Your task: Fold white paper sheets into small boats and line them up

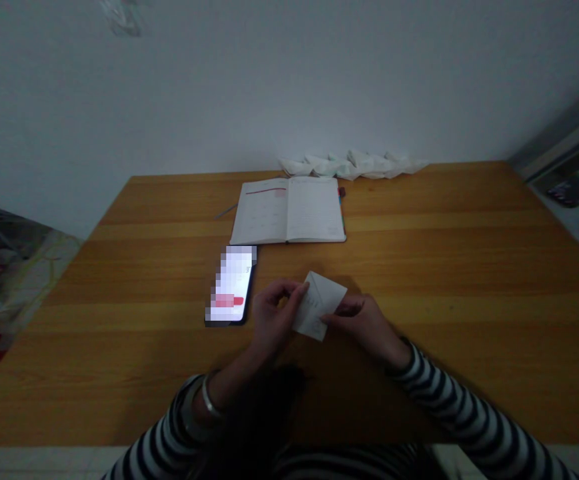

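Observation:
A folded white sheet of paper is held just above the wooden table, near its middle. My left hand pinches the paper's left edge with thumb and fingers. My right hand grips its lower right side, fingers closed on it. Both forearms wear black-and-white striped sleeves, and a bracelet sits on my left wrist.
A lit phone lies on the table left of my hands. An open notebook lies further back. Behind it, several folded white paper pieces line the wall. A bed or cloth shows at the far left.

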`<state>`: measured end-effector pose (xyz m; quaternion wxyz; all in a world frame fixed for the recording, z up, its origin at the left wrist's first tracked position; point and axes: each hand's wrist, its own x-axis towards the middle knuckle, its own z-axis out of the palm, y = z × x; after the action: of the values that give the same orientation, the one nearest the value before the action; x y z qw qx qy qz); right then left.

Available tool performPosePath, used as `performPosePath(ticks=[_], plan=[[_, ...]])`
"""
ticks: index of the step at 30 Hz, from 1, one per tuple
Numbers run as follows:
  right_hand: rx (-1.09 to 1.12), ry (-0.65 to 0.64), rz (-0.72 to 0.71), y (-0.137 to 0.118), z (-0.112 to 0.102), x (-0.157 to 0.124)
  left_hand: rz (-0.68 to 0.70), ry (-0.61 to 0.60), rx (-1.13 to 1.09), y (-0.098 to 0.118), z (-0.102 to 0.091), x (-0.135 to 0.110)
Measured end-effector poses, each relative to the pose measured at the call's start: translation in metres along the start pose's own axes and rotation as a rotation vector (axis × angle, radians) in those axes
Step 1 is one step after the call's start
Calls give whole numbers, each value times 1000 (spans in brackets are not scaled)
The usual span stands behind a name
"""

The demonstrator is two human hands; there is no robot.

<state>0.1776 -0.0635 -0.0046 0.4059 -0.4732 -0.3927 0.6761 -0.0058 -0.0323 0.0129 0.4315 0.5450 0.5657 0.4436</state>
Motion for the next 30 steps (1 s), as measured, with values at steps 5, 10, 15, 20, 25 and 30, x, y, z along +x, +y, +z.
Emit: performPosePath(ticks=[5, 10, 15, 20, 25, 30], plan=[[29, 116, -31, 0, -1, 2, -83, -88, -84, -6, 4, 2], [-62, 91, -83, 3, -1, 1, -139, -337, -100, -8, 7, 1], [-173, -25, -94, -2, -5, -2, -115, -462, -29, -2, -1, 3], [-189, -148, -62, -13, -13, -5, -104, -421, 74, 3, -11, 10], [-144, -179, -5, -15, -15, -4, -63, -179, -38, 7, -27, 28], [-118, -184, 23, -12, -13, -3, 30, -429, 88, 11, -27, 27]])
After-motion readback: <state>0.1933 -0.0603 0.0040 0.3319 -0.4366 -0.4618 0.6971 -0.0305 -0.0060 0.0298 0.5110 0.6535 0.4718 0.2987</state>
